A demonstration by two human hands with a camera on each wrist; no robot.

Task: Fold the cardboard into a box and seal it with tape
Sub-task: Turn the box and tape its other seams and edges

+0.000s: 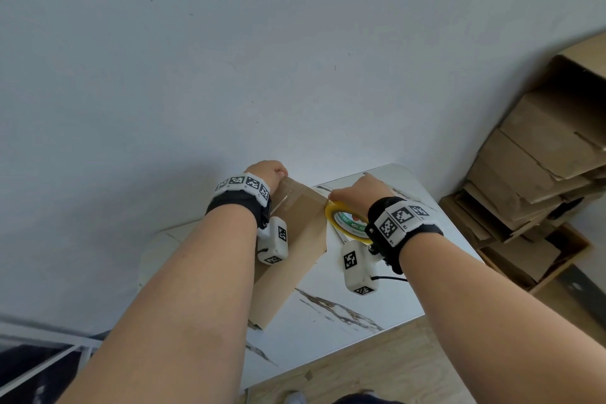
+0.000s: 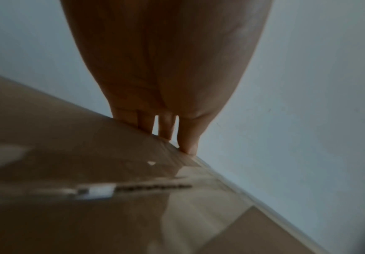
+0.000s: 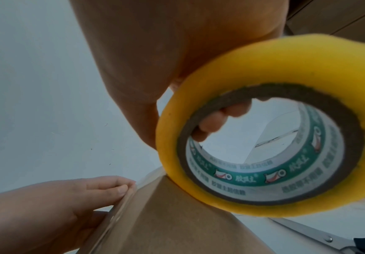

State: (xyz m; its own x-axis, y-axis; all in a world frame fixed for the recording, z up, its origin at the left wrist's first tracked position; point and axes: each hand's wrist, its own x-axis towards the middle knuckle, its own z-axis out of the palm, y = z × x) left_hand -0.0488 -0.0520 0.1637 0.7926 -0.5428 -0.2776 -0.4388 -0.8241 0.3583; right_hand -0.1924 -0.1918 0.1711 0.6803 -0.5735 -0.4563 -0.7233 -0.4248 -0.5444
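Note:
A brown cardboard box (image 1: 295, 246) stands folded on the white marble table (image 1: 347, 331). A strip of clear tape (image 1: 288, 195) runs across its top toward the far edge. My left hand (image 1: 266, 171) sits at that far edge, its fingers (image 2: 166, 127) bent over it and pressing on the box (image 2: 68, 154). In the right wrist view the left hand (image 3: 68, 194) lies against the box (image 3: 166, 220) on the taped edge. My right hand (image 1: 357, 193) grips a yellow tape roll (image 1: 332, 210) at the box's right top corner. Its fingers (image 3: 212, 123) reach through the core of the roll (image 3: 275, 58).
Scissors (image 3: 329, 238) lie on the table to the right of the box. A tall stack of flattened cardboard (image 1: 541, 174) leans in the right corner beside the table. A plain white wall (image 1: 262, 59) stands directly behind the table. Wooden floor (image 1: 377, 371) shows below.

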